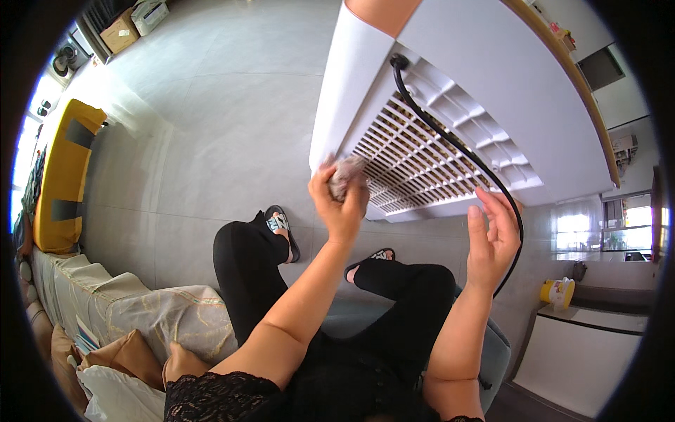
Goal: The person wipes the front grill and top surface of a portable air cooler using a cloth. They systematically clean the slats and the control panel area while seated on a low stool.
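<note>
Reaches in from seven o'clock with the bare, bent left arm (302, 295), aiming toward one. Curls the bare, slightly blurred left hand (340, 211) into a grip just above centre, toward twelve. Raises the bare right forearm (460, 337) from five o'clock. Holds the bare right hand (492, 243) near half past three, thumb (477, 231) pointing to twelve, slim fingers (498, 204) loosely bent toward eleven.

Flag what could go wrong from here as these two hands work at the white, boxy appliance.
The crumpled greyish cloth in the left hand is at the edge of the white slatted plastic grille; a loose fold might snag in the slots.

The long black cord runs close beside the right hand, so a sideways sweep could catch it and tug where it joins the white, boxy appliance.
</note>
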Action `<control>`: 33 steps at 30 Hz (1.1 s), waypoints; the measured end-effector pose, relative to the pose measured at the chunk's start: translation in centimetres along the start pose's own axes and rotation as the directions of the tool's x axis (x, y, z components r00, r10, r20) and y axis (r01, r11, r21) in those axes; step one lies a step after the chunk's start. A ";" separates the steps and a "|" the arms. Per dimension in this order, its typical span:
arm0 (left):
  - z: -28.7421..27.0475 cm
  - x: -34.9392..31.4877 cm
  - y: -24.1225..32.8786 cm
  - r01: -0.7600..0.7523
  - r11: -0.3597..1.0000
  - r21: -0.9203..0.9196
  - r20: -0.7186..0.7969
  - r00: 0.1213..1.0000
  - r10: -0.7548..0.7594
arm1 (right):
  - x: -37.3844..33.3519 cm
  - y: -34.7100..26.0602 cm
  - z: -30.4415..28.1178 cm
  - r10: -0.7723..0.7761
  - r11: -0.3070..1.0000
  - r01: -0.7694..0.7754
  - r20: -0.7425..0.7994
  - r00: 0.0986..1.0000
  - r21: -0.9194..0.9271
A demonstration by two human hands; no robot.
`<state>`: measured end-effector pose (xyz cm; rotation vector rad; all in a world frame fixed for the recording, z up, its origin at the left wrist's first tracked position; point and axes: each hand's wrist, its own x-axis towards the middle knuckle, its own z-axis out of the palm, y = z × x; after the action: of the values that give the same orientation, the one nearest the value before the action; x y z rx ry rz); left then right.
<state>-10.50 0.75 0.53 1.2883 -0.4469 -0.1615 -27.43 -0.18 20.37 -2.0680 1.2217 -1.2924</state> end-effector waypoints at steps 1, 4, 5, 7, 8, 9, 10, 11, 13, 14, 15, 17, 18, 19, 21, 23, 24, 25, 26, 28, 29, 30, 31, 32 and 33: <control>0.7 0.7 3.2 -0.216 0.976 0.031 0.031 0.976 0.215 | -0.1 0.0 -0.2 0.006 1.000 -0.006 0.008 1.000 0.017; 3.8 2.3 6.8 -0.395 0.917 0.053 0.055 0.918 0.392 | -0.1 -0.1 -0.2 0.014 0.998 -0.015 0.022 1.000 0.053; 5.1 1.4 6.3 -0.327 0.942 0.078 0.066 0.944 0.323 | 0.0 -0.3 -0.1 0.006 0.998 -0.007 0.026 1.000 0.063; 6.4 -0.6 5.7 -0.328 0.942 0.074 0.012 0.944 0.328 | 0.2 -0.3 0.1 -0.015 0.997 0.014 0.004 1.000 0.074; 6.1 -1.6 5.4 -0.305 0.948 0.094 0.037 0.952 0.302 | 0.1 -0.2 0.0 -0.006 0.997 0.006 -0.003 1.000 0.074; 5.9 -2.3 5.0 -0.305 0.948 0.089 0.082 0.951 0.299 | 0.0 -0.1 0.0 0.002 0.997 -0.001 -0.009 1.000 0.075; 5.6 -2.8 4.5 -0.306 0.948 0.084 0.126 0.947 0.295 | 0.1 0.0 0.1 -0.013 0.999 0.014 -0.019 1.000 0.052; 5.3 -3.1 4.7 -0.306 0.949 0.081 0.168 0.942 0.289 | 0.1 0.0 0.1 -0.007 0.998 0.008 -0.023 1.000 0.068; 4.1 -2.3 4.6 -0.300 0.954 0.011 0.234 0.928 0.289 | 0.0 0.0 0.1 0.006 0.995 -0.003 -0.030 1.000 0.101; 3.3 -1.4 5.3 -0.319 0.947 0.027 0.184 0.933 0.309 | 0.0 0.3 -0.3 0.014 0.993 -0.012 -0.014 1.000 0.117; 2.5 -0.4 6.1 -0.340 0.939 0.044 0.137 0.934 0.331 | 0.0 0.3 -0.3 0.020 0.990 -0.018 -0.013 1.000 0.137; 2.7 1.5 7.4 -0.280 0.959 0.048 -0.031 0.959 0.282 | 0.0 0.2 -0.3 0.033 0.984 -0.031 -0.009 0.999 0.176; 3.3 1.9 7.7 -0.320 0.940 0.117 0.021 0.947 0.320 | 0.1 0.1 -0.2 0.039 0.981 -0.037 -0.005 0.999 0.188; 4.0 1.7 8.0 -0.361 0.915 0.182 0.076 0.933 0.353 | 0.0 0.0 -0.2 0.053 0.980 -0.051 -0.007 0.999 0.195; 5.3 -1.1 6.1 -0.322 0.935 0.148 0.107 0.945 0.308 | 0.2 -0.1 0.2 0.067 0.973 -0.063 -0.008 0.998 0.221; 4.5 -3.8 5.1 -0.275 0.958 0.079 0.318 0.918 0.237 | 0.3 0.0 -0.1 0.071 0.974 -0.067 -0.012 0.997 0.217; 3.4 -5.1 4.9 -0.251 0.965 0.069 0.438 0.877 0.197 | 0.2 -0.1 -0.2 0.072 0.973 -0.070 0.000 0.997 0.219; 2.3 -6.1 4.7 -0.226 0.972 0.063 0.550 0.820 0.155 | 0.2 -0.1 -0.4 0.073 0.973 -0.074 0.012 0.997 0.221; 1.4 -6.5 4.9 -0.220 0.975 0.046 0.586 0.796 0.151 | 0.0 0.2 -0.4 0.060 0.971 -0.065 0.026 0.998 0.229; 1.7 -5.6 4.7 -0.194 0.980 0.045 0.389 0.907 0.162 | 0.3 0.2 -0.8 0.043 0.971 -0.048 0.023 0.999 0.232; 2.0 -4.9 5.2 -0.175 0.983 0.050 0.287 0.945 0.154 | 0.1 0.3 -1.0 0.045 0.971 -0.050 0.026 0.999 0.233; 3.1 -3.5 6.2 -0.108 0.994 0.018 0.174 0.979 0.103 | 0.1 0.2 -1.1 0.045 0.967 -0.053 0.037 0.998 0.249; 3.9 -1.9 7.4 -0.105 0.994 0.005 0.101 0.989 0.104 | 0.0 0.3 -1.0 0.039 0.971 -0.045 0.030 0.999 0.235; 4.9 -1.0 7.2 -0.104 0.994 0.016 0.084 0.991 0.102 | 0.1 0.4 -0.9 0.028 0.975 -0.032 0.022 0.999 0.222; 5.7 -0.7 7.1 -0.102 0.994 0.027 0.067 0.993 0.100 | 0.1 0.5 -0.7 0.016 0.978 -0.019 0.014 1.000 0.209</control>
<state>-14.38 -2.02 8.34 1.2902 -0.5718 -0.1121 -28.28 -0.43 20.44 -1.9090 1.0476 -1.3369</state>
